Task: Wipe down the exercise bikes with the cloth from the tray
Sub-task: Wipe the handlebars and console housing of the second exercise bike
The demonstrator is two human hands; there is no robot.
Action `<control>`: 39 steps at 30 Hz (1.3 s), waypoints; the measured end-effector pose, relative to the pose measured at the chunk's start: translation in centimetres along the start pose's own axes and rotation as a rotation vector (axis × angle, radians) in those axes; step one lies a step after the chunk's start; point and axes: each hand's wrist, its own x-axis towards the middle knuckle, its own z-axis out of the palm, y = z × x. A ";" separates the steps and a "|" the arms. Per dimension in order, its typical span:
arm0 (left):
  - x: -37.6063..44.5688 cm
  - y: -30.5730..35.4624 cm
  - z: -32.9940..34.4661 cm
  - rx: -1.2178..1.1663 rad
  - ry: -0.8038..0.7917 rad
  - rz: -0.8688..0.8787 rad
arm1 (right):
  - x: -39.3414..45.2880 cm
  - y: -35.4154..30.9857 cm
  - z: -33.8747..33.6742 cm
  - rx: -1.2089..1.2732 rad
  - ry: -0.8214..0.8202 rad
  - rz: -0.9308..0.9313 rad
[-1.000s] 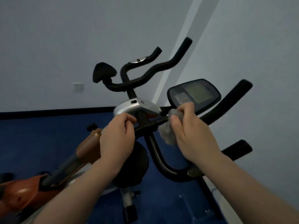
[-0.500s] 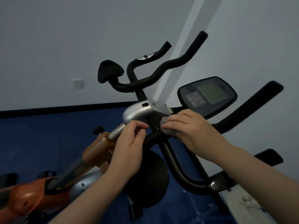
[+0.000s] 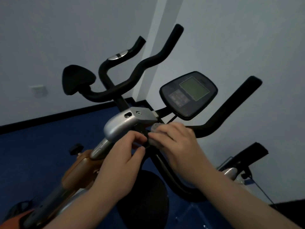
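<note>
A black handlebar (image 3: 219, 119) of the near exercise bike crosses the middle, with its dark console (image 3: 188, 95) above. My right hand (image 3: 175, 139) holds a grey cloth (image 3: 155, 128) bunched against the bar near its centre; most of the cloth is hidden under the fingers. My left hand (image 3: 125, 154) grips the bar just left of it, thumb and fingers curled round the black tube. A silver bracket (image 3: 122, 124) of the orange bike sits right behind both hands.
The orange bike's frame (image 3: 79, 167) and black handlebars (image 3: 125, 85) fill the left and back. A black round pad (image 3: 148, 199) lies below my hands. White walls meet in a corner behind; blue floor (image 3: 41, 146) spreads left. Another machine's parts (image 3: 239, 171) stand right.
My right hand slid the cloth left along the bar toward my left hand, bunching it smaller. The view rose and shifted, so the console and bars sit further right.
</note>
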 end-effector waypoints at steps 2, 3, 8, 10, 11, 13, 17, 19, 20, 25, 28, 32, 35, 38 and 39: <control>1.0 0.7 0.3 0.120 -0.037 0.044 | -0.9 2.5 -1.4 -0.053 0.015 0.006; 1.4 1.1 0.4 0.175 -0.062 0.057 | -1.4 3.8 -2.2 -0.091 0.045 0.043; 3.8 2.9 1.9 0.184 -0.074 0.038 | -0.8 2.9 -2.1 -0.029 0.219 0.318; 4.5 3.0 2.6 0.149 -0.034 0.014 | -1.1 1.1 -0.7 -0.018 0.192 0.286; 4.8 3.0 2.8 0.149 -0.023 -0.002 | -1.7 0.9 -0.5 -0.040 0.158 0.264; 5.1 2.6 3.1 0.141 -0.003 -0.027 | -2.9 2.5 -1.7 -0.106 0.150 0.271; 5.9 3.1 4.0 0.186 -0.034 0.029 | -2.0 5.7 -4.6 -0.119 0.225 0.477; 6.6 3.8 4.7 0.221 -0.078 0.079 | -0.9 4.2 -3.5 -0.115 0.244 0.513; 7.0 4.1 5.1 0.223 -0.101 0.094 | -0.9 3.1 -2.6 -0.113 0.218 0.484; 8.5 4.8 6.5 0.269 -0.195 0.158 | -3.1 5.3 -4.1 -0.153 0.220 0.494; 9.6 6.1 7.9 0.257 -0.252 0.205 | -2.2 7.4 -6.9 -0.176 0.294 0.516; 10.9 7.2 9.8 0.182 -0.312 0.199 | 0.7 9.9 -10.8 -0.218 0.526 0.476; 10.8 6.7 10.4 0.241 -0.328 0.214 | 1.5 10.4 -10.2 -0.375 0.457 0.453; 10.8 6.1 10.0 0.240 -0.320 0.196 | -0.7 9.1 -6.7 -0.295 0.328 0.555; 10.9 6.0 9.8 0.219 -0.329 0.180 | -1.6 8.5 -5.9 -0.205 0.295 0.602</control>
